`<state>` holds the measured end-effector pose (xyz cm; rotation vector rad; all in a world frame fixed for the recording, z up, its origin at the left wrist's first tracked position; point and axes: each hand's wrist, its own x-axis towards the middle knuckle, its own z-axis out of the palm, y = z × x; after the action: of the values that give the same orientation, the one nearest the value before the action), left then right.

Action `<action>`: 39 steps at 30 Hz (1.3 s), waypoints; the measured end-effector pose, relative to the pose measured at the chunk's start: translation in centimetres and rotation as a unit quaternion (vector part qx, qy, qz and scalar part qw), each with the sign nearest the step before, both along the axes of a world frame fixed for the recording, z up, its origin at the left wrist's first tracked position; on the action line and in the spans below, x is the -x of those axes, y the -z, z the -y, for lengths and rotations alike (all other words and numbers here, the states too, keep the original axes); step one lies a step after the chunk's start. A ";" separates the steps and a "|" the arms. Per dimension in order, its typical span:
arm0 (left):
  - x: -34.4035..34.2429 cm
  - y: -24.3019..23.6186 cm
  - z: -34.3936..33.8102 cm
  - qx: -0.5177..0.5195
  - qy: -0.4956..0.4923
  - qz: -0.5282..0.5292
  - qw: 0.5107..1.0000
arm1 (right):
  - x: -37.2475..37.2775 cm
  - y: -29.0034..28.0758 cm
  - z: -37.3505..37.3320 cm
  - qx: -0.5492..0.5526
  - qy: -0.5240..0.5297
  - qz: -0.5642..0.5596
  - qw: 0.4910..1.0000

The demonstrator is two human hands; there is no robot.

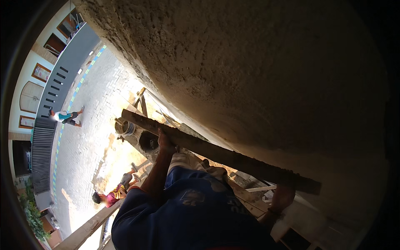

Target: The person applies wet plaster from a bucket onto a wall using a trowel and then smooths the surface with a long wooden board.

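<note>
A long straight screed board (216,152), its upper edge crusted with wet mortar, slants down from left to right in front of me. My left hand (166,143) is closed round it toward its left end. Near the other end my right hand (283,196) grips the board from below, its fingers partly hidden behind it. The rough plastered wall (233,71) rises just beyond the board. In this dim light I cannot tell whether the board touches the plaster.
Beside my feet on the scaffold stand a bucket (127,128) and a dark round tub (148,141). A wooden scaffold pole (89,227) runs at the lower left. On the ground below are a person in a red top (111,198) and another person walking (66,116) on the paved street (89,137).
</note>
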<state>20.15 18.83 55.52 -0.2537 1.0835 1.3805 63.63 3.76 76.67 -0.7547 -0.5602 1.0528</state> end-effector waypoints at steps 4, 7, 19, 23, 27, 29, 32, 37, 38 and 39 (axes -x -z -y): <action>0.1 -1.8 1.6 0.027 -0.041 0.041 0.998 | -1.0 -2.2 -0.4 0.011 -0.029 0.100 0.995; 1.0 0.0 3.0 0.013 -0.072 0.065 0.995 | -1.7 -3.7 -1.7 -0.025 -0.082 0.098 0.992; 6.0 8.3 5.9 -0.057 -0.230 0.310 0.921 | 6.6 -10.4 -14.0 -0.202 -0.045 0.574 0.792; 8.1 9.2 7.1 -0.072 -0.322 0.348 0.877 | 17.4 -10.0 -16.2 -0.245 -0.096 0.569 0.779; 10.4 13.5 9.0 -0.188 -0.437 0.330 0.815 | 31.4 -4.4 -16.2 -0.216 -0.223 0.574 0.758; 10.9 14.6 9.5 -0.196 -0.470 0.305 0.805 | 38.8 0.2 -15.2 -0.287 -0.274 0.601 0.694; 10.9 15.8 9.0 -0.187 -0.491 0.279 0.804 | 43.9 4.8 -13.7 -0.433 -0.278 0.581 0.631; 12.0 14.1 10.7 -0.002 -0.396 0.217 0.892 | 45.7 6.3 -14.0 -0.392 -0.327 0.619 0.596; 11.2 13.9 11.1 0.049 -0.383 0.178 0.905 | 45.8 6.3 -13.8 -0.337 -0.364 0.558 0.665; 11.2 12.0 11.4 0.099 -0.366 0.137 0.915 | 46.3 6.1 -13.5 -0.279 -0.395 0.489 0.726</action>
<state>8.92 7.45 43.56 -1.0580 0.9202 1.8152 17.37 17.23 70.56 -0.4565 -2.1713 1.0720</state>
